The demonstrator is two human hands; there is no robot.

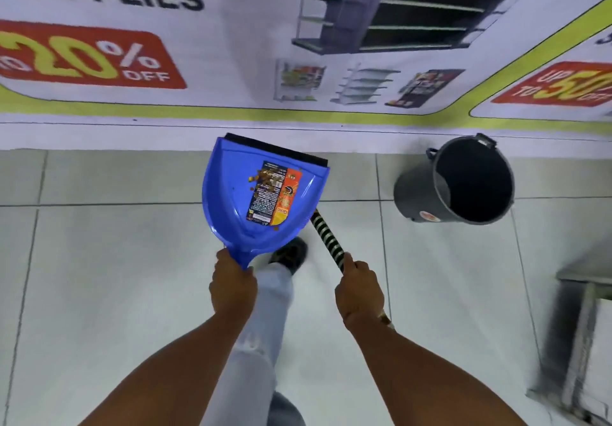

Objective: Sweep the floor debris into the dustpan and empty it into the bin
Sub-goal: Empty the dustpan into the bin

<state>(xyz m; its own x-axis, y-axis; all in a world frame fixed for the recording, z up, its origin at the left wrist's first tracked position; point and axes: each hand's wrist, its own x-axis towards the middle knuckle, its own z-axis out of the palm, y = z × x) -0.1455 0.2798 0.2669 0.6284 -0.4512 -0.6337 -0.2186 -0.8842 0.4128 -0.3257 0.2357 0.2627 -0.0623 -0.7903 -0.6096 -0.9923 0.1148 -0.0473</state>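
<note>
My left hand (232, 288) grips the handle of a blue dustpan (228, 203), held above the tiled floor with its black lip pointing away from me. Inside it lie a flattened snack wrapper (273, 193) and several small brown crumbs (260, 178). My right hand (359, 291) is closed around a black-and-white striped broom handle (328, 241); the broom's head is hidden behind the dustpan. A dark grey bin (417, 190) with an open, dark mouth stands on the floor to the right of the dustpan, apart from it.
A wall banner (215, 61) with printed shelves and discount signs runs along the far side of the light tiled floor (99, 260). My leg and shoe (288, 255) are below the dustpan. A grey metal rack (583, 342) stands at the right edge.
</note>
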